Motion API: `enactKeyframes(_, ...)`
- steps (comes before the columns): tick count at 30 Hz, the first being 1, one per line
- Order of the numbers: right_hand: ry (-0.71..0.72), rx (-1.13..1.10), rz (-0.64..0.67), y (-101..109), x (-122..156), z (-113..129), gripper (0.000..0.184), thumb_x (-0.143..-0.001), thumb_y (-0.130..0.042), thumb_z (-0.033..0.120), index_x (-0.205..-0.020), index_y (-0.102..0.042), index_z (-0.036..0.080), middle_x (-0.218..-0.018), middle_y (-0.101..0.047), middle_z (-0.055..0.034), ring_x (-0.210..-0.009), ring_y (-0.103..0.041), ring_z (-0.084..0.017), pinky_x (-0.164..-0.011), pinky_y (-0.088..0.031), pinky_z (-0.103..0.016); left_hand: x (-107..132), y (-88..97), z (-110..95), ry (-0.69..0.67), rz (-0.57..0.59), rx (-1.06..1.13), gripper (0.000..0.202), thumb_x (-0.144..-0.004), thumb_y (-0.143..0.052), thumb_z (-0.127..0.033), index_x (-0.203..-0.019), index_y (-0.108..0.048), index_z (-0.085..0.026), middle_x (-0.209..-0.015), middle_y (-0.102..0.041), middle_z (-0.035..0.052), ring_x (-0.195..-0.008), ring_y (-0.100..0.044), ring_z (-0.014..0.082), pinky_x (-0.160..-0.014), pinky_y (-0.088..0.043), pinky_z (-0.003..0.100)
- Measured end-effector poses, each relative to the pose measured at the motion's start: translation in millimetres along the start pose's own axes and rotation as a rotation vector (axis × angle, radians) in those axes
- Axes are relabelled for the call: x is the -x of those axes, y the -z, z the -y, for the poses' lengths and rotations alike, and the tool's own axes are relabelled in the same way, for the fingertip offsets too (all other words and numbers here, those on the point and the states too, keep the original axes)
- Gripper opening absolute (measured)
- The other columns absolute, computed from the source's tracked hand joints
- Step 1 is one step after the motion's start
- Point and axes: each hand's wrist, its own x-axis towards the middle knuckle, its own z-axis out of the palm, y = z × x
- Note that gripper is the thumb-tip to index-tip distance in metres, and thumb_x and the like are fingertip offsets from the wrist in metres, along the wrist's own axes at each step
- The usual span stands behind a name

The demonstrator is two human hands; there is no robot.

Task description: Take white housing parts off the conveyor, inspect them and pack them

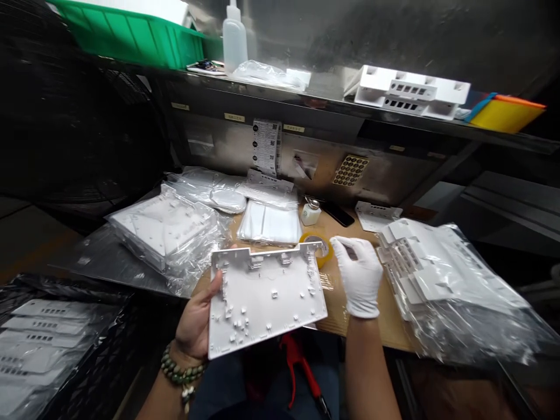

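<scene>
My left hand [195,322], bare with a bead bracelet at the wrist, grips the left edge of a white plastic panel [266,297], its ribbed inner side facing up. My right hand [357,276] wears a white glove and hovers over the wooden bench just right of the panel, fingers spread and pointing away, holding nothing. A roll of yellow tape [318,244] lies just beyond the panel's far right corner, close to the gloved fingertips.
Bagged stacks of white panels lie at the left [168,233], at the right [437,280] and in a dark bin at lower left [39,344]. A small white bottle [311,212], a black phone [338,214], a shelf with a green crate [135,35] and red-handled pliers [301,367] are also here.
</scene>
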Motion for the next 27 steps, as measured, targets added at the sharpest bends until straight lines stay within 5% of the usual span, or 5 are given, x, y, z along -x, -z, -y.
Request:
enactKeyframes(6, 0.168, -0.312, 0.05, -6.5, 14.0, 77.6, 0.011, -0.093, -0.075, 0.02, -0.104, -0.076, 0.022, -0.099, -0.071, -0.0038, -0.093, -0.069, -0.017, -0.086, -0.058, -0.032, -16.0, -19.7, 29.9, -0.101, -0.458, -0.152, 0.075, -0.101, -0.061, -0.021, -0.165, -0.024, -0.025, -0.137, -0.07, 0.0143, -0.121, -0.07, 0.0315, -0.116, -0.048, 0.049)
enactKeyframes(12, 0.264, -0.432, 0.193, -29.7, 27.7, 117.2, 0.017, -0.096, -0.07, 0.016, -0.111, -0.071, 0.025, -0.102, -0.071, -0.0034, -0.097, -0.07, -0.018, -0.09, -0.058, -0.033, -25.1, -32.4, 46.2, -0.215, -0.362, -0.171, 0.087, -0.094, -0.074, -0.021, -0.164, -0.025, -0.038, -0.143, -0.066, 0.0054, -0.131, -0.064, 0.0274, -0.119, -0.046, 0.04)
enactKeyframes(21, 0.31, -0.389, 0.2, -34.6, 18.2, 106.5, 0.017, -0.095, -0.071, 0.016, -0.11, -0.074, 0.023, -0.102, -0.074, -0.0045, -0.096, -0.07, -0.018, -0.089, -0.057, -0.032, -26.1, -28.8, 43.3, -0.159, -0.358, -0.121, 0.083, -0.096, -0.07, -0.02, -0.164, -0.025, -0.038, -0.144, -0.066, 0.006, -0.127, -0.066, 0.0271, -0.119, -0.045, 0.042)
enactKeyframes(24, 0.184, -0.265, 0.084, -32.8, -4.3, 65.4, 0.012, -0.094, -0.072, 0.028, -0.104, -0.077, 0.022, -0.103, -0.075, -0.0051, -0.095, -0.07, -0.019, -0.088, -0.057, -0.034, -21.7, -23.0, 27.0, -0.078, -0.348, -0.083, 0.075, -0.101, -0.064, -0.03, -0.165, -0.026, -0.03, -0.143, -0.066, 0.0125, -0.126, -0.067, 0.0319, -0.118, -0.045, 0.048)
enactKeyframes(27, -0.173, -0.035, -0.023, -32.9, -26.3, -2.2, 0.03, -0.089, -0.076, 0.044, -0.107, -0.075, 0.02, -0.094, -0.076, -0.0047, -0.081, -0.069, -0.02, -0.08, -0.053, -0.035, -13.6, -17.4, 5.6, 0.005, -0.207, -0.008, 0.071, -0.104, -0.05, -0.053, -0.163, -0.032, -0.019, -0.143, -0.064, 0.0203, -0.129, -0.064, 0.0381, -0.116, -0.044, 0.054)
